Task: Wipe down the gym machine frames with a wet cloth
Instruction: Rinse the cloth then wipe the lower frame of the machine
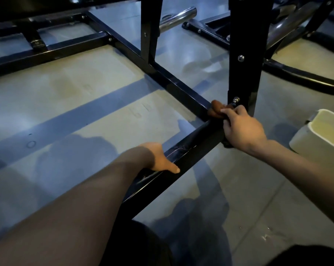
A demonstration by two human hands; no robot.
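The right hand [242,129] curls its fingers around a brown cloth [217,110] and presses it onto the black floor frame [181,87], right at the corner joint where two bars meet at the foot of the wide upright post [246,54]. The left hand [160,160] lies on the near bar [181,166] running back from that joint, palm down, thumb stretched along the top edge; its fingers drop behind the bar, so whether they wrap it or just brace cannot be told.

The likeliest trouble sits just above the cloth: a bolt [235,100] juts from the post's base, almost touching the knuckles. A wipe carried further into the corner could snag the cloth on it or scrape the fingers. The cloth is bunched small, so it may skip the bar's side faces and the tight seam of the joint. If it drips, the glossy floor [85,93] beside the post could turn slippery. The pale tub [321,135], to the right of the post, stands near the right forearm and could be knocked by a backward sweep.

Much of the cloth is covered by the hand; its wetness cannot be judged. The tub is cut off by the picture edge and its contents are unclear. The dim light swallows detail on the black bars, so any remaining dirt is not readable.
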